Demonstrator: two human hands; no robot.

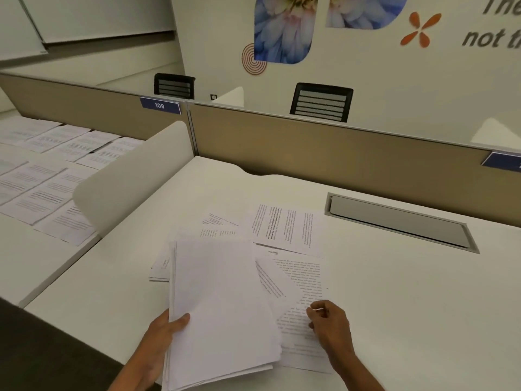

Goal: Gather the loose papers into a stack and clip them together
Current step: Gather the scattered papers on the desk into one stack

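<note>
My left hand (166, 331) grips the near left edge of a thick stack of white papers (222, 303), blank side up, lifted a little above the white desk (394, 292). My right hand (328, 320) rests on a printed sheet (301, 292) lying to the right of the stack, with its fingers curled and pinching at the paper. Another printed sheet (284, 228) lies flat further back, and a few more sheets (218, 225) stick out behind and left of the stack. No clip is visible.
A metal cable hatch (397, 221) is set into the desk at the right. A white rounded divider (132, 179) separates this desk from the left one, where several printed sheets (48, 170) are spread. A beige partition (310, 142) runs along the back.
</note>
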